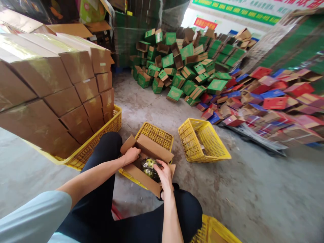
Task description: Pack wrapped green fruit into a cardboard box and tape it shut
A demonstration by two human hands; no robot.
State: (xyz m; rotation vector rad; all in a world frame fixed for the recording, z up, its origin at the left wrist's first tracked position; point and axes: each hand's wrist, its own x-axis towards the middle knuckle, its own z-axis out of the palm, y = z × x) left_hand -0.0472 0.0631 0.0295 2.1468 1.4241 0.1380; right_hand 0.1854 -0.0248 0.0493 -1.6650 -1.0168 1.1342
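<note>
An open cardboard box (pixel 144 177) sits before me on an upturned yellow crate (pixel 155 133), its flaps spread. Inside it lie yellow-green, round items in shiny clear plastic, perhaps wrapped fruit (pixel 149 163). My right hand (pixel 164 172) reaches in from the right, fingers bent around the edge of the wrapped fruit. At the box's left end is my left hand (pixel 131 155), its fingers curled together inside the opening. What those fingers hold, if anything, is too small to make out.
Taped cartons (pixel 63 77) are stacked in a yellow crate (pixel 101 135) at left. A tilted yellow crate (pixel 187 141) stands to the right, with another crate (pixel 212 231) by my right knee. Heaps of green boxes (pixel 174 92) and red-blue boxes (pixel 274 103) lie farther back.
</note>
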